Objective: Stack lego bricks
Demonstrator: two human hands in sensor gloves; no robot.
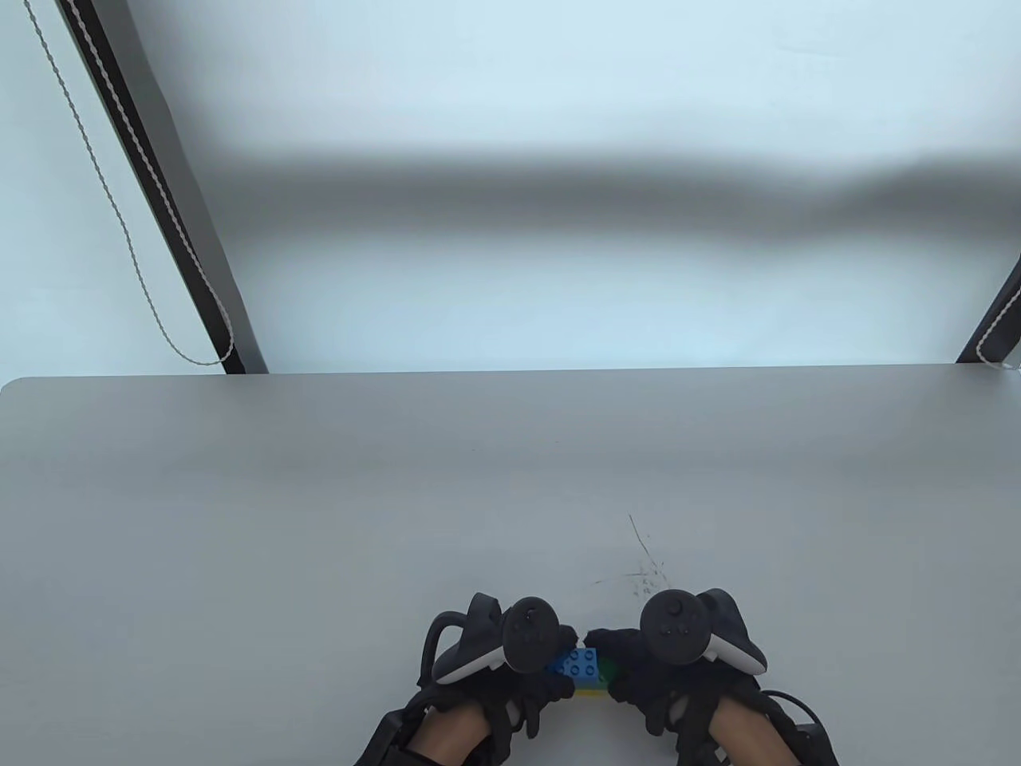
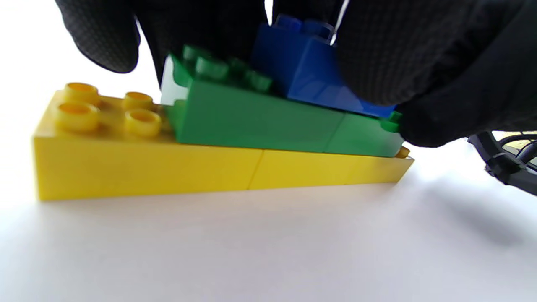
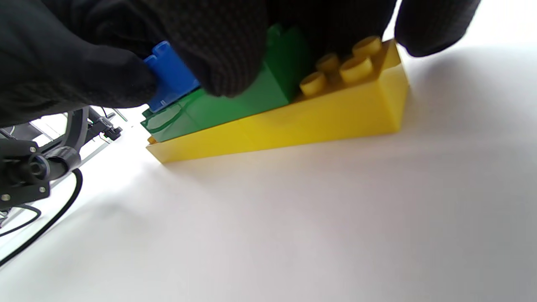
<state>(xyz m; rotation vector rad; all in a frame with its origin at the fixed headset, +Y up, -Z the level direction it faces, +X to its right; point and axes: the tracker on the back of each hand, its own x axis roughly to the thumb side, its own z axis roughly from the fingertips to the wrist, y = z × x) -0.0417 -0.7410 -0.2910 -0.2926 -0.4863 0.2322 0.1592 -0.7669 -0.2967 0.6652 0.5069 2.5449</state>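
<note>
A: Grey table (image 1: 319,519) fills the lower half of the table view, pale wall behind it. A dark post with a twisted cord (image 1: 136,263) leans at upper left. Faint scratch marks (image 1: 642,570) sit just beyond the hands.

B: Hands?

A: Left hand (image 1: 486,654) and right hand (image 1: 686,654) meet at the near edge, trackers on top. Between them: blue brick (image 1: 580,662), studs up, with a sliver of green brick (image 1: 608,670) at its right and a strip of yellow brick (image 1: 590,691) below it. Fingers of both hands close in on the stack from either side.

B: Left wrist view?

A: Stack rests flat on the white surface. Yellow brick (image 2: 147,167) is the base, long, four studs bare at its left end. Green brick (image 2: 251,121) sits on it, studs bare at its own left. Blue brick (image 2: 306,71) sits on the green, toward the right end. Gloved fingers (image 2: 419,54) press on the blue brick's right side and touch the green brick's end. More fingers hang behind the stack at upper left; whether they touch it, cannot tell.

B: Right wrist view?

A: Same stack seen from the other end. Yellow brick (image 3: 314,121) at bottom, bare studs at its right end. Green brick (image 3: 235,105) above it. Blue brick (image 3: 172,79) mostly hidden, pinched between black fingers (image 3: 218,46). Another fingertip hangs by the yellow brick's far corner; contact unclear. Cables and black gear show blurred at left.
</note>
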